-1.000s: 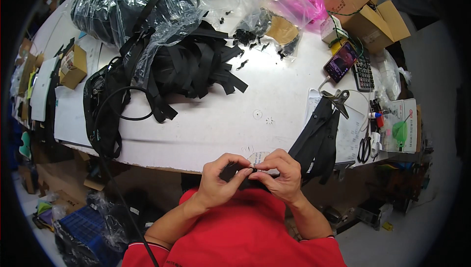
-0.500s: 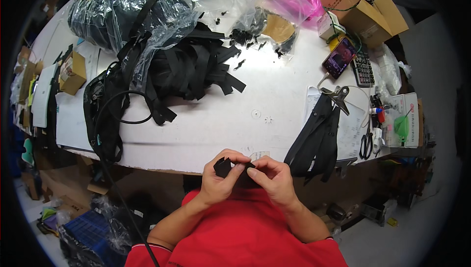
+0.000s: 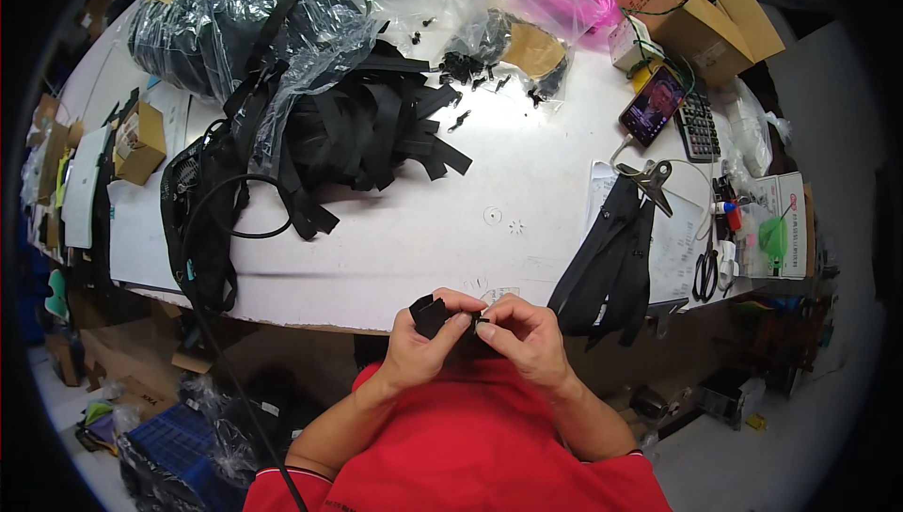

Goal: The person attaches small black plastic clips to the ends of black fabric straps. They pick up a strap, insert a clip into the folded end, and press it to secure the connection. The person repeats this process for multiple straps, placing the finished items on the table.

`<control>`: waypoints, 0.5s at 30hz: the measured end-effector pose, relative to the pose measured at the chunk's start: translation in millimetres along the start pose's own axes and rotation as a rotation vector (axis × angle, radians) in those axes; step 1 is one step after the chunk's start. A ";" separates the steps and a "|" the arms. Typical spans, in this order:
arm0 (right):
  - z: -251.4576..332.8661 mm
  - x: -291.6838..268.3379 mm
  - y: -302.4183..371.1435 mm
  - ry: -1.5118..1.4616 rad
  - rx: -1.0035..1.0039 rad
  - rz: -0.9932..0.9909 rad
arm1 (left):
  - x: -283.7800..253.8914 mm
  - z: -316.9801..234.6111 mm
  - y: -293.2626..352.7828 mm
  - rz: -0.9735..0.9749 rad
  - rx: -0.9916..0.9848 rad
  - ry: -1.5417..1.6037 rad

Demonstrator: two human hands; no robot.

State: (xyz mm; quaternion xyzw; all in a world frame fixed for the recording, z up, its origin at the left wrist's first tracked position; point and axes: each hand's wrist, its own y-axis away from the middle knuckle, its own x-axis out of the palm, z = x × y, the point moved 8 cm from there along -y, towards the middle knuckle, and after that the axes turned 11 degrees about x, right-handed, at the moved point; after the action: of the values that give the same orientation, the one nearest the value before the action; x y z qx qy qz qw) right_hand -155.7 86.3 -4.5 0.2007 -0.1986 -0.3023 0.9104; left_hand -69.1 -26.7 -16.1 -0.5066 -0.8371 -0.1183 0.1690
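Close to my body, at the table's front edge, both my hands meet with fingertips almost touching. My left hand (image 3: 425, 338) is closed on a black zipper tape (image 3: 430, 315), whose folded end sticks up between thumb and fingers. My right hand (image 3: 527, 338) pinches a small black piece (image 3: 482, 320) at the tape's other end; it looks like a zipper slider, though the fingers cover most of it. Beyond the hands, a heap of black zipper tapes (image 3: 362, 131) lies on the table. Several small black sliders (image 3: 461, 67) are scattered near it.
At the right, a metal bulldog clip (image 3: 649, 183) holds a bundle of black tapes (image 3: 607, 263) hanging over the edge. Beyond are a phone (image 3: 652, 106), a calculator (image 3: 698, 126), scissors (image 3: 705, 272) and cardboard boxes (image 3: 720, 37). A plastic-wrapped black bundle (image 3: 207, 32) lies far left; a black cable (image 3: 226, 362) hangs at left.
My hands stay in nearly the same place. The fingers of my right hand have shifted slightly, and a bit more of the small black piece shows between the fingertips.
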 end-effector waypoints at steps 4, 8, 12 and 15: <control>-3.0 -1.1 -0.9 0.009 0.036 -0.046 | -1.1 -0.1 0.9 0.013 0.025 -0.019; -6.5 -5.3 0.9 0.129 -0.049 -0.137 | -2.4 -1.2 -1.0 -0.007 0.035 -0.070; -13.5 -6.6 -3.8 0.024 0.044 -0.030 | -3.8 5.3 0.3 0.033 -0.033 -0.032; -12.3 -2.4 -4.1 -0.024 0.078 -0.002 | -1.3 6.5 -0.2 0.041 -0.019 -0.032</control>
State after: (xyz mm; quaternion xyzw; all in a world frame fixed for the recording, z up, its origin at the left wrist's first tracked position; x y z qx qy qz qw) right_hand -153.5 87.8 -17.5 0.2324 -0.2206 -0.2978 0.8992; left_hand -69.7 -25.5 -22.5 -0.5269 -0.8281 -0.1146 0.1530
